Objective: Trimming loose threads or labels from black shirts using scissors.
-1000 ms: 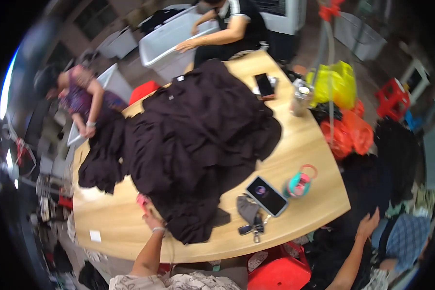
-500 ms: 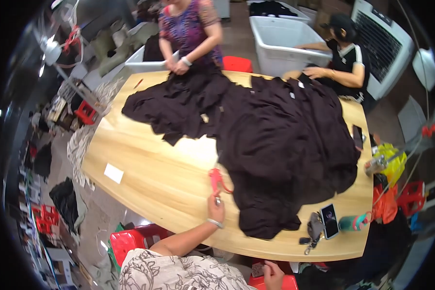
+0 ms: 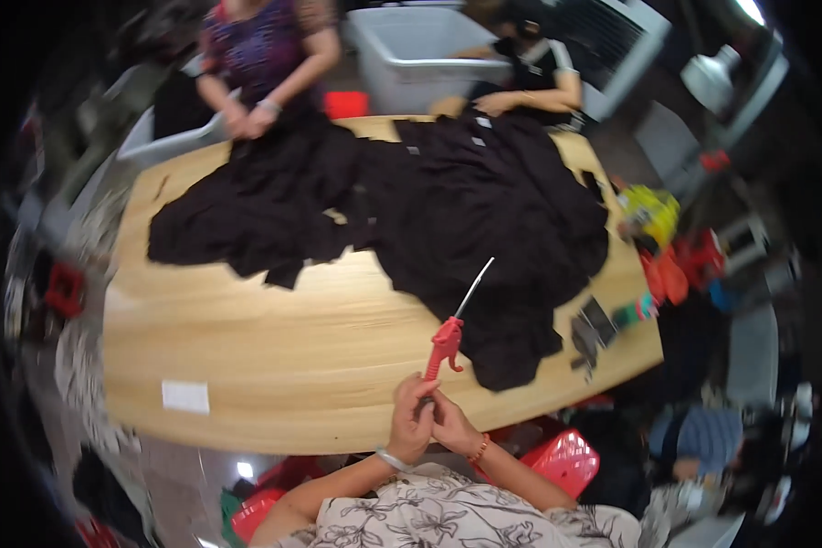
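Note:
A red air blow gun [image 3: 445, 343] with a long thin metal nozzle points up and away over the table. My left hand [image 3: 412, 417] is closed around the lower end of its handle. Pressed against it, my right hand [image 3: 452, 426] has its fingers closed at the same end of the handle; part of the grip is hidden between the hands. Beyond the nozzle lie dark garments [image 3: 484, 210], spread over the far and right parts of the wooden table [image 3: 274, 361].
A white card [image 3: 185, 397] lies at the left. On the right are a phone [image 3: 599, 321], a dark pouch [image 3: 584, 342] and a teal bottle [image 3: 634, 312]. Two people stand or sit across the table, one with hands on the garments. A large white bin [image 3: 420, 73] stands behind; red stools flank me.
My left hand has drawn the air blow gun nearer to me and raised its nozzle. My right hand has come up from beside my lap to join it. The view has shifted right.

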The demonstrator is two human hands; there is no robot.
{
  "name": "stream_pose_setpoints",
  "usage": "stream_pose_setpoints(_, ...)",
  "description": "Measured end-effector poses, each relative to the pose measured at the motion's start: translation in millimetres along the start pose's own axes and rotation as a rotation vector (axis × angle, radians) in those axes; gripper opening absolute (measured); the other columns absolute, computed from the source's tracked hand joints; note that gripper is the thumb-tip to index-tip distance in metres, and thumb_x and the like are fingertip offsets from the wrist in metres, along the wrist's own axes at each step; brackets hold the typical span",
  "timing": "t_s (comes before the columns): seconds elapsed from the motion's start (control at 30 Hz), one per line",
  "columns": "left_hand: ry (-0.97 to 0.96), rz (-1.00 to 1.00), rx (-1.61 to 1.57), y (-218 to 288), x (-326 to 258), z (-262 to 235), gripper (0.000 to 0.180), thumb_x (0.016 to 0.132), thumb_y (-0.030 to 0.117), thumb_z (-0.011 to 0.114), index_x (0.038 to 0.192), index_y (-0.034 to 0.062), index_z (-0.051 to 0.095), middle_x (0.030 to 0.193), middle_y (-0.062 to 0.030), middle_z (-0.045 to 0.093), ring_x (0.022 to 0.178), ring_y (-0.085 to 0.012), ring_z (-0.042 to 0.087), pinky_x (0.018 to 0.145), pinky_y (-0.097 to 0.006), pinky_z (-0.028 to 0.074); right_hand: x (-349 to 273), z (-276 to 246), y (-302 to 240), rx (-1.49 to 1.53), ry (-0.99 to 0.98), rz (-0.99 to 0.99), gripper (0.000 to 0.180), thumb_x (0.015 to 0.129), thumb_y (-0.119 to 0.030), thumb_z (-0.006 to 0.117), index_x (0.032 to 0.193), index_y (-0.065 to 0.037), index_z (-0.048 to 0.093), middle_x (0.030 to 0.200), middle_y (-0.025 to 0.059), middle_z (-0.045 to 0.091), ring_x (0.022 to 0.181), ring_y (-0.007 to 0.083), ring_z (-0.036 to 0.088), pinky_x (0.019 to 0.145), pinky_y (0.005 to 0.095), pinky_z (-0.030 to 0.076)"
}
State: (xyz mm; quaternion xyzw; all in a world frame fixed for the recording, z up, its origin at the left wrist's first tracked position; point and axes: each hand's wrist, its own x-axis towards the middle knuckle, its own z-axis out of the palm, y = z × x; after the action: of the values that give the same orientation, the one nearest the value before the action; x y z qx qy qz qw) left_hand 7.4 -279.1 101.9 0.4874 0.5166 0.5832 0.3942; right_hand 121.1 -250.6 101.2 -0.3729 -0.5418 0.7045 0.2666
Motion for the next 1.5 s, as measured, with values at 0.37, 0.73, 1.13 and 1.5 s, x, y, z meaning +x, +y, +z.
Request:
stream_pose_setpoints(0.37, -0.360, -0.091, -0.128, -5, 43, 27, 0.060, 0.086, 0.013, 0.059, 0.138, 0.0067, 0.032, 0.130, -0.0096, 0.045, 0.126, -0.0224, 0.039, 0.104, -0.036, 0.030, 4, -82, -25, 0.124, 0.414, -0.015, 0.021, 0.085, -0.023, 0.068, 0.085, -0.002, 0.066, 0.057, -0.0049, 0.051, 0.048, 0.0015, 0.042, 0.044, 0.0190, 0.033)
stream_pose_setpoints(0.73, 0.034, -1.024, -0.395, -137, 204, 69, 0.084, 0.062, 0.079, 0.062, 0.111, 0.0103, 0.055, 0.082, -0.0047, 0.050, 0.068, -0.0191, 0.047, 0.091, -0.052, 0.033, 82, -328, -66, -0.592, 0.960, -0.038, 0.060, 0.075, -0.049, 0.069, 0.112, -0.003, 0.059, 0.092, 0.0194, 0.065, 0.088, 0.0346, 0.063, 0.075, 0.0382, 0.048)
stream_pose_setpoints(1.13, 0.203, -0.866, -0.550, -179, 230, 23, 0.035, 0.081, 0.016, 0.065, 0.110, -0.0014, 0.059, 0.104, -0.0111, 0.065, 0.094, -0.0250, 0.063, 0.089, -0.038, 0.050, 147, -240, 1, -0.693, 0.716, 0.036, 0.044, 0.070, -0.031, 0.071, 0.101, -0.005, 0.055, 0.090, 0.0229, 0.063, 0.089, 0.0419, 0.060, 0.078, 0.0479, 0.049)
stream_pose_setpoints(1.5, -0.099, -0.869, -0.380, -131, 160, -137, 0.040, 0.087, 0.009, 0.056, 0.125, -0.0016, 0.048, 0.115, -0.0143, 0.060, 0.101, -0.0254, 0.062, 0.090, -0.038, 0.051, 68, -67, 49, -0.382, 0.491, 0.053, 0.046, 0.076, -0.033, 0.068, 0.106, -0.001, 0.053, 0.090, 0.0258, 0.062, 0.089, 0.0448, 0.058, 0.078, 0.0493, 0.048)
